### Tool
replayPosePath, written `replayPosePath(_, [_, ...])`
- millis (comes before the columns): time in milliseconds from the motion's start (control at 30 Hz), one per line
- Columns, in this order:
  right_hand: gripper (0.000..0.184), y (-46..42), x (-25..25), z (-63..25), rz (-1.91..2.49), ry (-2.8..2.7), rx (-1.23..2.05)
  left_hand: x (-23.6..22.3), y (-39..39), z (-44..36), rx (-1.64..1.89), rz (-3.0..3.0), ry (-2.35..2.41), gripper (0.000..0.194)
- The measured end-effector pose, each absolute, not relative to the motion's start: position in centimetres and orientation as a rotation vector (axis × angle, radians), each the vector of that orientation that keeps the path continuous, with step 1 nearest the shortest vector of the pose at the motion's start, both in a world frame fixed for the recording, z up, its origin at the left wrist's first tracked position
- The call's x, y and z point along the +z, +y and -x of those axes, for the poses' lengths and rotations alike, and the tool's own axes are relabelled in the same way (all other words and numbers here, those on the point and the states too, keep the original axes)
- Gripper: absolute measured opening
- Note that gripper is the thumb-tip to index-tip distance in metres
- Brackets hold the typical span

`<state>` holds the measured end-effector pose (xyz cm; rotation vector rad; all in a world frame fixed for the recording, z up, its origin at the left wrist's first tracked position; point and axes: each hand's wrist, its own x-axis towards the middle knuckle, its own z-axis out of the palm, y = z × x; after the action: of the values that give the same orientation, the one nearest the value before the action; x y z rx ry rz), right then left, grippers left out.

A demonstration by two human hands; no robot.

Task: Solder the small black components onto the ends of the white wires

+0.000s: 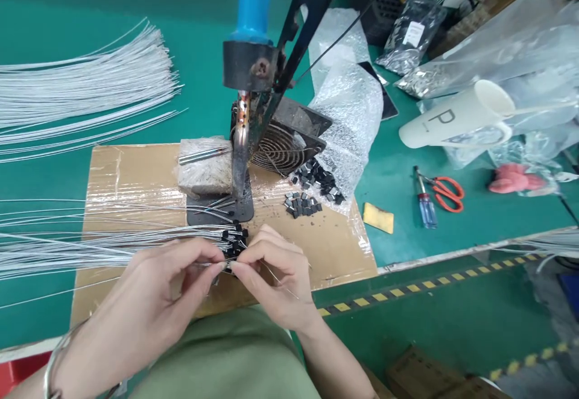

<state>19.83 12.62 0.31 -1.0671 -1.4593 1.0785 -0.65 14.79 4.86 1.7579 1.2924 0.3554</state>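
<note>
My left hand [165, 281] and my right hand [275, 272] meet over the cardboard's front part, fingertips almost touching. Each pinches a thin white wire between thumb and forefinger. A tiny shiny piece shows where the fingertips meet; its kind is too small to make out. Thin wire ends stick out behind my right fingers. Just beyond my hands lies a bundle of white wires [113, 241], tipped with small black pieces [235, 239]. A hot-air gun [253, 10] hangs above, its bent metal nozzle [240, 158] pointing down.
Cardboard [335, 248] covers part of the green table. Around it are a fan [283, 146], loose black pieces [303, 205], bubble wrap [350, 109] and a wrapped block [205, 176]. More wires [90, 91] lie left; a cup [456, 116], screwdriver [426, 206], red-handled scissors [447, 194] and yellow sponge [378, 217] lie right.
</note>
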Motion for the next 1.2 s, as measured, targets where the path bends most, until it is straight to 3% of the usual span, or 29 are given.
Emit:
replayPosePath(300, [0.018,12.0,-0.7,-20.8,1.158,-1.055,1.088,5.4,15.0,-1.4,0.566,-1.418,1.377,0.022])
replayPosePath(500, [0.053,12.1,-0.5,-21.3,1.079,-0.91,1.188,6.0,15.0,-2.1,0.615,-1.281,1.475,0.021])
replayPosePath(700, [0.017,12.2,0.3,-19.8,1.189,-1.018,1.249,5.7,15.2,-1.9,0.623,-1.28,1.467,0.021])
replayPosePath(1200, [0.007,12.8,0.1,-18.0,0.988,-0.584,1.651,4.5,15.0,-1.4,0.665,-1.389,1.437,0.02])
